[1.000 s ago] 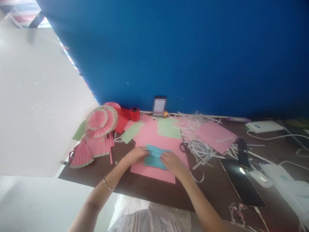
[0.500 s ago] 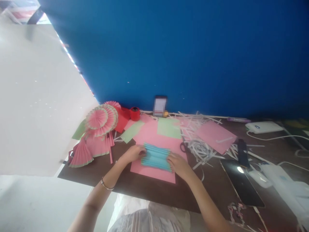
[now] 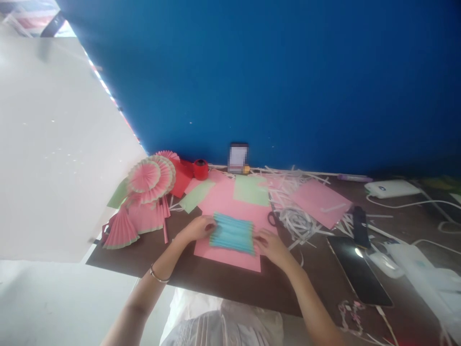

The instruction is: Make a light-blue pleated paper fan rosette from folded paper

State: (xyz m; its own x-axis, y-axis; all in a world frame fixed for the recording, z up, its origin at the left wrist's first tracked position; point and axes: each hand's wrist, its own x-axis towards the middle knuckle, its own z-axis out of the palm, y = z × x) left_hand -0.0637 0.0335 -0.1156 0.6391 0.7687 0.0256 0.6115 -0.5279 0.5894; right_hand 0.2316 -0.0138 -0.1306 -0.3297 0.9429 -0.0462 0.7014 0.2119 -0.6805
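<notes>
A blue sheet of accordion-pleated paper (image 3: pixel 232 234) with greenish-yellow side edges lies over a large pink sheet (image 3: pixel 228 258) in front of me. At its left edge, my left hand (image 3: pixel 200 228) is closed, thumb and fingers pinching the pleats. My right hand (image 3: pixel 267 241) is at the right edge, fingertips bent and touching the paper's side. Beyond the blue paper is a light green sheet (image 3: pixel 251 190). Scissors (image 3: pixel 272 219), partly covered, show one dark handle loop to the right.
Pink pleated paper fans (image 3: pixel 144 178) and a red tape roll (image 3: pixel 200 169) stand at the back left. White paper strips (image 3: pixel 297 223) and a pink sheet (image 3: pixel 321 203) lie on the right. A phone (image 3: pixel 360 271) with a cable rests at the near right.
My right hand has shifted slightly right, its fingers now farther out on the blue paper's edge. The left hand stays at the left edge.
</notes>
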